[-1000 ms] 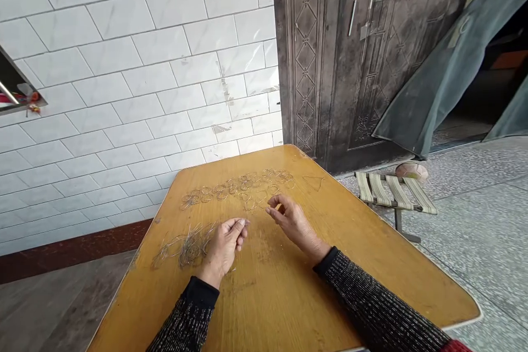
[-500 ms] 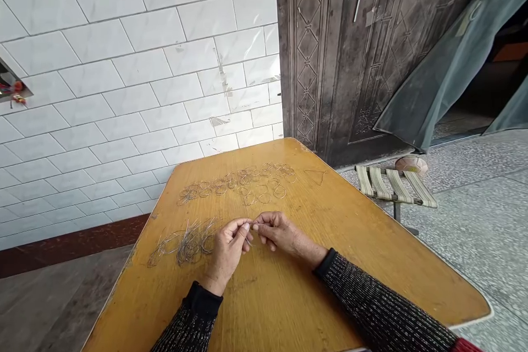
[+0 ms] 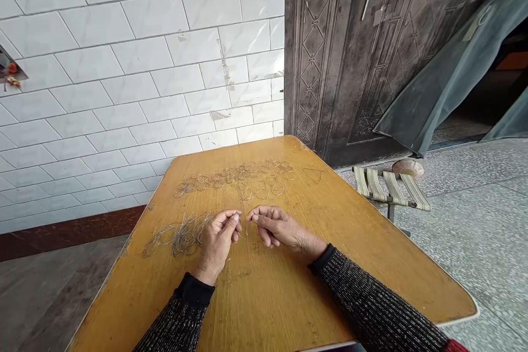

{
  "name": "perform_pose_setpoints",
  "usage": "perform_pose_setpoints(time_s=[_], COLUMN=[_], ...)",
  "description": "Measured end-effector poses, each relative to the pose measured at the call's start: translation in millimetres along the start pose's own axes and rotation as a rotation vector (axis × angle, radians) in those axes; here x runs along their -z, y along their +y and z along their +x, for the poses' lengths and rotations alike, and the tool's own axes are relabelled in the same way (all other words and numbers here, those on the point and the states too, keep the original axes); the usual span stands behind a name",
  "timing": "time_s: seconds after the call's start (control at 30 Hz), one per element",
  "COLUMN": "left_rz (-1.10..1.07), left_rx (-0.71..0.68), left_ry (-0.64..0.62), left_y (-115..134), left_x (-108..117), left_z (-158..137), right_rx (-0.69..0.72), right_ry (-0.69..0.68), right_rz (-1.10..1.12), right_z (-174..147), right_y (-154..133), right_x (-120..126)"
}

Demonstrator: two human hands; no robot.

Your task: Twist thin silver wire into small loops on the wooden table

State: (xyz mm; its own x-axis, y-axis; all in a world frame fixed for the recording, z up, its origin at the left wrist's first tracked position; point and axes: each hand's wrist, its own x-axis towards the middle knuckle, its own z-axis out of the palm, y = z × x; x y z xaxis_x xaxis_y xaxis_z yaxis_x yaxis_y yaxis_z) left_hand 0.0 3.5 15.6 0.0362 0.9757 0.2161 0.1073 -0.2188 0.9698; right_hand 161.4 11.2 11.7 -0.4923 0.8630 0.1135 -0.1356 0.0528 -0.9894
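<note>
My left hand (image 3: 219, 236) is pinched closed over the table, thumb against forefinger. A little to its right, my right hand (image 3: 277, 226) pinches a thin wire (image 3: 247, 229), which curves down in the narrow gap between the hands. The wire seems to run to the left fingers too, though it is too fine to follow fully. Just left of my left hand lies a tangled pile of loose wire loops (image 3: 181, 235). Beyond both hands, wire rings (image 3: 229, 175) lie in a long row, with several joined rings (image 3: 262, 190) in front of them.
Everything lies on a yellow wooden table (image 3: 264, 308). A bent wire triangle (image 3: 315, 175) is near its far right edge. A white tiled wall (image 3: 136, 58) stands behind, beside a dark carved door (image 3: 350, 66). A striped folding stool (image 3: 390, 187) stands right of the table.
My hands were touching at the fingertips and have now moved slightly apart, the left one going leftward. A bit of wire shows between them. The view has shifted a little.
</note>
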Motion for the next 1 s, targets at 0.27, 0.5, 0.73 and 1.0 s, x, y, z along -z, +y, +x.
perform_pose_setpoints(time_s=[0.27,0.5,0.73,1.0], left_rz=[-0.128,-0.374,-0.408,-0.674], left_rx=[0.082,0.238,0.267,0.238], left_ry=[-0.073,-0.293,-0.282,0.014], left_y=[-3.7,-2.2,-5.9,-7.9], left_x=[1.4,-6.6,-9.3,-6.7], left_z=[2.4,-5.6,-6.4,1.5], right_rx=[0.034,0.062,0.072,0.073], right_ry=[0.312,0.354,0.332,0.325], right_rz=[-0.084,-0.009,0.053,0.36], right_z=[7.9,10.3,7.6,2.8], right_y=[5.0,7.0,3.8,-2.1], right_x=[0.1,-2.3,-2.4,-4.5])
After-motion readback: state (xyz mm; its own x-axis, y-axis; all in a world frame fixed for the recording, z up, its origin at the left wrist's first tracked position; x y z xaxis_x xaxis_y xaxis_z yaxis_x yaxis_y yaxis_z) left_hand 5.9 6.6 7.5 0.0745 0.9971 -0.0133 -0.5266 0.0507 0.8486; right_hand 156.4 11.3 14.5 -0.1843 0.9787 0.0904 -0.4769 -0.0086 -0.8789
